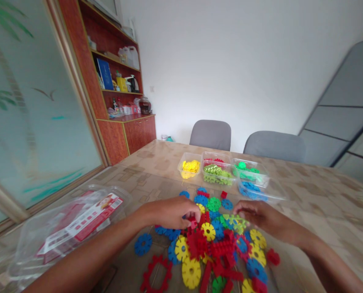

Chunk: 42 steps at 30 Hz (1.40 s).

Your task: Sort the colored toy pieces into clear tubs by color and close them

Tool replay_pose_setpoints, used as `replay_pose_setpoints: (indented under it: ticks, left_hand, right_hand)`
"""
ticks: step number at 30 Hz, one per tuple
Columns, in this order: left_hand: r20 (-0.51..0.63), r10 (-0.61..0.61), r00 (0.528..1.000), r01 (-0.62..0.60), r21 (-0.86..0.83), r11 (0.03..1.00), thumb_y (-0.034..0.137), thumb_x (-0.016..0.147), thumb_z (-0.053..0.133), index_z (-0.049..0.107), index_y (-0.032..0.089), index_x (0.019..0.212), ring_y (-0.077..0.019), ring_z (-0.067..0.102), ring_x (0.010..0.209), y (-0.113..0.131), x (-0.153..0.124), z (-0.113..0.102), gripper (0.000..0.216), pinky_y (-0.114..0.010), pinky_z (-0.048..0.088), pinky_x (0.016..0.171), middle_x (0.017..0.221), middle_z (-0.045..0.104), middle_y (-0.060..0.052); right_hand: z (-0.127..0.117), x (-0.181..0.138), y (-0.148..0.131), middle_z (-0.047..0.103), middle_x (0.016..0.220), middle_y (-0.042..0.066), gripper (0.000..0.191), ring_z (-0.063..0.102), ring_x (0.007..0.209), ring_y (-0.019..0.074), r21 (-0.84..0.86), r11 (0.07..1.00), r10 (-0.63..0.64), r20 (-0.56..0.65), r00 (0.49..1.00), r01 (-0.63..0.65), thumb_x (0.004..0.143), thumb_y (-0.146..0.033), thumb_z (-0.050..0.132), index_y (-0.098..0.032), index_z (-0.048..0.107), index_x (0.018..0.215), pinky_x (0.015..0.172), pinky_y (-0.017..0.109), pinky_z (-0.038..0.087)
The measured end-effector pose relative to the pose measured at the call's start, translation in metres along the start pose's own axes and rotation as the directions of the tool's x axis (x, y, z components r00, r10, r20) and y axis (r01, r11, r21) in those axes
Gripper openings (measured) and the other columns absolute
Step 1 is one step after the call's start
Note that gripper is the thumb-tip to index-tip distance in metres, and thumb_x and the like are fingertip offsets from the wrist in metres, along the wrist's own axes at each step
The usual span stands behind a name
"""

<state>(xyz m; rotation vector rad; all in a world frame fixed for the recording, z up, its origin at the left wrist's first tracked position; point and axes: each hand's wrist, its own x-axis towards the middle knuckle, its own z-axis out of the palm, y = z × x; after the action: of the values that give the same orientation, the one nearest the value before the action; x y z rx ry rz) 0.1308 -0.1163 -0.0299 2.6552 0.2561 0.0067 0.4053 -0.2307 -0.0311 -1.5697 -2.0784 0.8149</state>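
A heap of flat plastic snowflake pieces (213, 248) in red, yellow, blue and green lies on the table in front of me. My left hand (172, 211) rests on the heap's left top edge, fingers curled and pinched on a small red piece (192, 221). At the heap's upper right my right hand (257, 217) lies palm down, its fingers bent over light green pieces (234, 221); whether it grips one is hidden. A red frame piece (156, 274) and a loose blue piece (143, 244) lie at the near left.
Several clear tubs stand beyond the heap: yellow pieces (190, 167), light green and red (216, 171), green (250, 169), blue (254, 190). A large clear lidded box with a red label (74, 226) lies at left. Two grey chairs (211, 134) face the far table edge.
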Motion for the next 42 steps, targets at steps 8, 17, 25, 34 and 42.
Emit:
replay_pose_setpoints:
  ticks: [8, 17, 25, 34, 42]
  left_hand:
    - [0.001, -0.004, 1.000, 0.005, -0.082, 0.997, 0.019, 0.084, 0.059, 0.065, 0.019, 0.091, -0.0155, 0.061, 0.080, -0.002, 0.000, -0.002, 0.009, -0.021, 0.043, 0.071, 0.086, 0.066, -0.001]
    - [-0.138, -0.106, 0.985, 0.116, 0.068, 0.991, 0.010, 0.081, 0.056, 0.062, 0.018, 0.098, -0.0197, 0.061, 0.091, -0.013, -0.002, -0.003, 0.020, -0.025, 0.042, 0.078, 0.097, 0.066, -0.005]
    - [-0.104, -0.082, 0.991, 0.089, 0.060, 0.994, 0.018, 0.082, 0.060, 0.061, 0.019, 0.104, -0.0221, 0.059, 0.095, -0.012, -0.002, -0.001, 0.022, -0.027, 0.042, 0.081, 0.102, 0.064, -0.006]
    - [-0.031, -0.010, 0.999, 0.010, 0.012, 1.000, 0.012, 0.081, 0.061, 0.064, 0.020, 0.095, -0.0181, 0.059, 0.089, -0.020, -0.002, 0.001, 0.016, -0.024, 0.042, 0.080, 0.093, 0.064, -0.003]
    - [-0.164, -0.164, 0.973, 0.180, 0.092, 0.979, 0.018, 0.078, 0.066, 0.054, 0.018, 0.117, -0.0261, 0.051, 0.110, -0.018, 0.009, 0.023, 0.041, -0.032, 0.040, 0.094, 0.118, 0.052, -0.011]
  right_hand:
    - [0.008, 0.007, 0.012, 0.059, 0.073, 0.001, 0.037, 0.052, 0.063, 0.0145, 0.061, 0.997, 0.044, -0.061, 0.997, -0.040, 0.090, -0.050, 0.041, -0.020, 0.061, 0.084, 0.054, 0.024, 0.042]
    - [0.024, 0.018, 0.025, 0.061, 0.074, 0.001, 0.032, 0.055, 0.064, 0.0157, 0.022, 1.000, 0.018, -0.110, 0.994, -0.015, 0.090, -0.045, 0.042, -0.019, 0.061, 0.087, 0.058, 0.026, 0.043]
    - [0.023, 0.010, 0.023, 0.067, 0.096, 0.007, 0.036, 0.061, 0.088, 0.0240, 0.007, 1.000, 0.001, -0.025, 1.000, -0.001, 0.090, -0.047, 0.044, -0.018, 0.064, 0.099, 0.075, 0.033, 0.048]
    - [0.022, 0.005, 0.017, 0.066, 0.086, 0.003, 0.024, 0.059, 0.076, 0.0181, 0.080, 0.997, 0.014, 0.107, 0.994, -0.023, 0.084, -0.037, 0.056, -0.017, 0.064, 0.093, 0.065, 0.027, 0.044]
    - [0.022, 0.009, 0.027, 0.067, 0.093, 0.006, 0.025, 0.061, 0.085, 0.0219, 0.026, 1.000, 0.003, -0.027, 1.000, -0.003, 0.087, -0.037, 0.050, -0.017, 0.063, 0.095, 0.072, 0.030, 0.047]
